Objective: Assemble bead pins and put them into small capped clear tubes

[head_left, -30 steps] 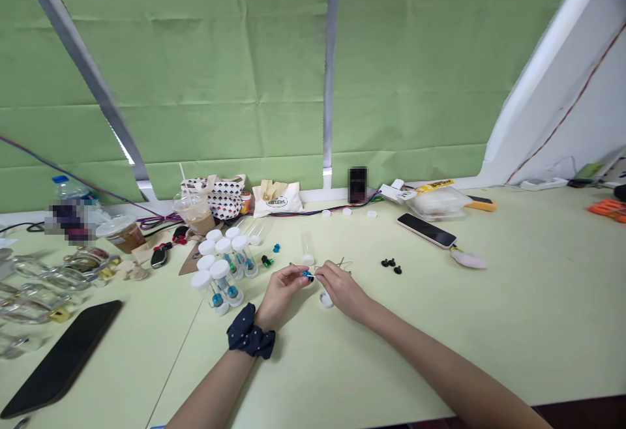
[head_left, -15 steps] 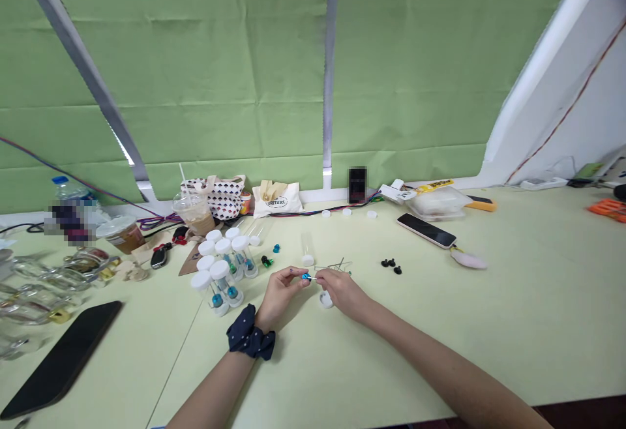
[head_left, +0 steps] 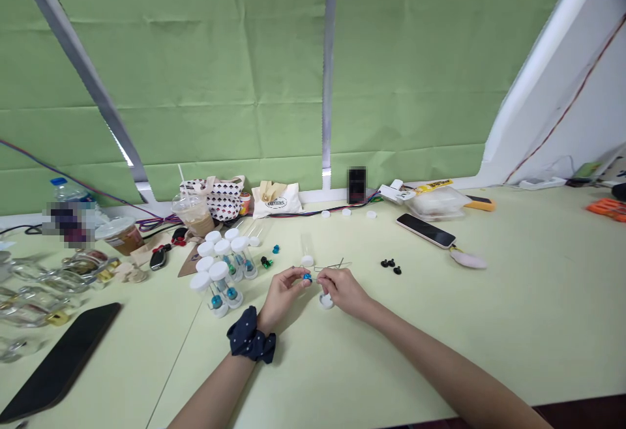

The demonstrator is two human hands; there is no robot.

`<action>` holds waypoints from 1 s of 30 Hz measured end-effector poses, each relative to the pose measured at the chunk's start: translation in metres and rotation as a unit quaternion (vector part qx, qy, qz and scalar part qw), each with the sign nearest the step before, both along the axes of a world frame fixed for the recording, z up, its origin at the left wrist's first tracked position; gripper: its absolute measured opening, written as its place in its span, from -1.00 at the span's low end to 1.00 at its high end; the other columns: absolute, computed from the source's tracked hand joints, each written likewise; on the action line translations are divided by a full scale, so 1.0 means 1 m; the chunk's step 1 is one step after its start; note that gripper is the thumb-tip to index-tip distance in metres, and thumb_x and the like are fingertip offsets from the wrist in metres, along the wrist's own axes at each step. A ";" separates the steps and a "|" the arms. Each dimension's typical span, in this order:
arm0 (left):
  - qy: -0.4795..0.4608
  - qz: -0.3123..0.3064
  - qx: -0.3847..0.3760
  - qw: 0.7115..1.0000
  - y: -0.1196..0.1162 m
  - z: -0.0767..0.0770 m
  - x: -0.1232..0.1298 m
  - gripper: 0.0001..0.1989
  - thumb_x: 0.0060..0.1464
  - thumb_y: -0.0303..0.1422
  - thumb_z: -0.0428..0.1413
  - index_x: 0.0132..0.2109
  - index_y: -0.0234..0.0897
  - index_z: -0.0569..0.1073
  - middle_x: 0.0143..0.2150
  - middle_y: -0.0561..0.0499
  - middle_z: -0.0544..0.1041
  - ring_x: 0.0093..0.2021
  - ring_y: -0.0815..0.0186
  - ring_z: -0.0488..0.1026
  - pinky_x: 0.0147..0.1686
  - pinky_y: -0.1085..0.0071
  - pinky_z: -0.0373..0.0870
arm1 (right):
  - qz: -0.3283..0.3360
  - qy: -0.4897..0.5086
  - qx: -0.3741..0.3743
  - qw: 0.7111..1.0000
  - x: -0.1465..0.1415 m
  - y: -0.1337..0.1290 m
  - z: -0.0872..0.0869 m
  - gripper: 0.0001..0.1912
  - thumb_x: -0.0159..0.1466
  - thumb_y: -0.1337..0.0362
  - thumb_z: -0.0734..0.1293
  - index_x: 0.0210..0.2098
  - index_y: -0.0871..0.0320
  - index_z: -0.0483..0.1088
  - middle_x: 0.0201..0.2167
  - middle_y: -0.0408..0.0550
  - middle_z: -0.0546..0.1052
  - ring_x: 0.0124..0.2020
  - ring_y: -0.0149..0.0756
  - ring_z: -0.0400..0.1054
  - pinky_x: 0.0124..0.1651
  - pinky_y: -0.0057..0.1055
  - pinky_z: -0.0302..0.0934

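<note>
My left hand [head_left: 282, 293] pinches a small shiny blue part [head_left: 307, 278] between thumb and fingertips, a little above the table. Close beside it on the right, my right hand [head_left: 341, 287] is closed in a pinch on a thin metal rod, which barely shows now past the fingertips. Beneath the right hand lies a round white cap [head_left: 325, 300], partly covered. Just beyond the hands are thin L-shaped metal rods [head_left: 332, 266] and a clear tube with a white cap [head_left: 306, 250]. A blue part [head_left: 276, 248] and a green-and-black part [head_left: 266, 262] lie left of the tube.
Several white-capped clear tubes [head_left: 220, 271] with blue or green parts inside stand left of my hands. Small black parts [head_left: 391, 265] and a phone [head_left: 426, 230] lie to the right. Drink cups [head_left: 195, 214], a dark tablet-like slab [head_left: 61, 360] and glass items [head_left: 39, 292] occupy the left.
The right hand has drawn slightly back from the blue part, and the rod that showed between them is now mostly out of sight. My left hand stays nearly in place.
</note>
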State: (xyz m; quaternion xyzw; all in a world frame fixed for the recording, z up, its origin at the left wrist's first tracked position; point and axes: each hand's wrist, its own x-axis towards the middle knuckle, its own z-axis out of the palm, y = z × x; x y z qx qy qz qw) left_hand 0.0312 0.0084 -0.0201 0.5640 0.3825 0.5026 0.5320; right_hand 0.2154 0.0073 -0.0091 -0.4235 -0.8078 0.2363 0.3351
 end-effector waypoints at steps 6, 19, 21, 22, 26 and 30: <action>-0.097 0.020 -0.025 0.995 0.004 -0.002 -0.003 -0.69 -0.06 -0.32 0.21 -0.12 -0.26 0.47 -0.24 -0.04 0.49 -0.20 0.25 0.45 -0.08 0.21 0.35 | -0.077 -0.142 0.063 0.985 0.006 0.009 -0.006 -0.78 0.28 0.38 0.13 -0.38 0.16 0.38 -0.48 -0.08 0.49 -0.47 -0.35 0.33 -0.36 -0.46 0.09; -0.163 -0.083 -0.078 0.980 0.000 0.003 -0.003 -0.83 0.03 -0.34 0.15 -0.21 -0.31 0.45 -0.23 -0.07 0.51 -0.16 0.28 0.45 -0.02 0.29 0.29 | -0.063 -0.117 0.079 0.988 0.003 0.006 -0.007 -0.76 0.27 0.13 0.22 -0.17 0.05 0.43 -0.24 -0.08 0.49 -0.20 -0.29 0.36 -0.17 -0.40 0.18; -0.165 -0.084 -0.085 0.979 0.001 0.003 -0.003 -0.82 0.07 -0.30 0.12 -0.22 -0.33 0.45 -0.24 -0.08 0.51 -0.18 0.29 0.46 -0.05 0.31 0.31 | -0.057 -0.096 0.081 0.990 0.001 0.005 -0.008 -0.76 0.23 0.11 0.26 -0.20 0.07 0.43 -0.25 -0.08 0.49 -0.19 -0.28 0.35 -0.17 -0.39 0.19; -0.166 -0.085 -0.087 0.979 0.001 0.002 -0.002 -0.80 0.08 -0.28 0.10 -0.23 -0.34 0.45 -0.25 -0.09 0.52 -0.18 0.28 0.46 -0.06 0.31 0.32 | -0.058 -0.089 0.083 0.991 0.000 0.005 -0.008 -0.77 0.22 0.11 0.28 -0.22 0.09 0.43 -0.26 -0.07 0.50 -0.19 -0.27 0.35 -0.17 -0.39 0.19; -0.167 -0.083 -0.083 0.979 0.000 0.004 -0.002 -0.76 0.07 -0.24 0.10 -0.26 -0.36 0.46 -0.24 -0.12 0.52 -0.18 0.24 0.46 -0.09 0.30 0.35 | -0.055 -0.064 0.073 0.994 -0.002 0.003 -0.008 -0.79 0.17 0.12 0.32 -0.28 0.11 0.43 -0.30 -0.07 0.51 -0.23 -0.27 0.36 -0.18 -0.39 0.19; -0.159 -0.073 -0.071 0.982 -0.001 0.007 -0.001 -0.75 0.06 -0.23 0.11 -0.26 -0.36 0.47 -0.22 -0.15 0.52 -0.17 0.21 0.45 -0.15 0.27 0.39 | -0.038 -0.036 0.048 0.997 -0.005 0.001 -0.006 -0.85 0.18 0.17 0.33 -0.34 0.10 0.43 -0.34 -0.12 0.52 -0.27 -0.32 0.37 -0.19 -0.41 0.18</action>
